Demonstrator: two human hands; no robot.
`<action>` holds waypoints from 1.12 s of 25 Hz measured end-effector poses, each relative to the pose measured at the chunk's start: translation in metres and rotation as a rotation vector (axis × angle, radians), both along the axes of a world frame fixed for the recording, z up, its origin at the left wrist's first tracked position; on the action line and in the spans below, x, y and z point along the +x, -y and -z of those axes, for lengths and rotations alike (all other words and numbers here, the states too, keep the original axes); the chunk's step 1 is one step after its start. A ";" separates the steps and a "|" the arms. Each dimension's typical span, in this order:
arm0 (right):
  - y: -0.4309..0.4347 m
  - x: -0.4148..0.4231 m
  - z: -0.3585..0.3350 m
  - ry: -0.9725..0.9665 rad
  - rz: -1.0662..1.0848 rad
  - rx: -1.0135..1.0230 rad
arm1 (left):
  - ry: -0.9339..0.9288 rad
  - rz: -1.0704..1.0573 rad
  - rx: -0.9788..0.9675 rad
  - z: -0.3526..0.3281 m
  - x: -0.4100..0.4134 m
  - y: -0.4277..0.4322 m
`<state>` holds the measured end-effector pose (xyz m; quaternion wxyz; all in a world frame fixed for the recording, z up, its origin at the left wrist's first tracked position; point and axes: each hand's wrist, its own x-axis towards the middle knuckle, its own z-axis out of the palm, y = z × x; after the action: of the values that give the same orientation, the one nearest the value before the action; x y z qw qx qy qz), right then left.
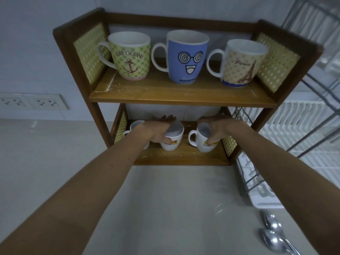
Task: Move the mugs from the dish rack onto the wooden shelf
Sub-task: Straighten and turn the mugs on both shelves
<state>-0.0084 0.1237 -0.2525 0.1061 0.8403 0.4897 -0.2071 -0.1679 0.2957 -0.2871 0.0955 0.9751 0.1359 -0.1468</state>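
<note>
A wooden shelf (pixel 182 100) with two levels stands on the counter. Its top level holds a green anchor mug (pixel 131 57), a blue face mug (pixel 187 57) and a Paris mug (pixel 242 65). On the bottom level, my left hand (pixel 159 128) grips the rim of a middle white mug (pixel 172 139), thumb on its front. My right hand (pixel 216 126) holds the rim of a right white mug (pixel 202 140) standing on the board. A third white mug (pixel 133 127) sits at the left, mostly hidden behind my left wrist.
A metal dish rack (pixel 312 115) with a white drip tray (pixel 265 197) stands to the right of the shelf. Two spoons (pixel 276 234) lie on the counter at the lower right. Wall sockets (pixel 31 102) sit at the left.
</note>
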 end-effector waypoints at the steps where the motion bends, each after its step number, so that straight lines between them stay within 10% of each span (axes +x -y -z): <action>1: 0.000 -0.001 0.001 -0.003 0.007 0.006 | 0.003 0.013 -0.033 -0.001 -0.003 0.001; 9: 0.001 -0.010 0.015 0.064 0.030 0.043 | -0.095 -0.367 -0.103 -0.031 -0.044 -0.037; 24: 0.013 -0.028 0.042 0.154 0.180 0.060 | -0.060 -0.287 0.033 -0.011 -0.056 -0.028; 28: 0.048 -0.063 0.028 0.170 0.201 0.443 | 0.286 -0.270 0.057 -0.007 -0.072 0.014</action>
<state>-0.0716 0.0759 -0.2801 -0.0612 0.9019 0.4263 -0.0330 -0.2395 0.2813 -0.2802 0.1050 0.9612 0.2548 0.0114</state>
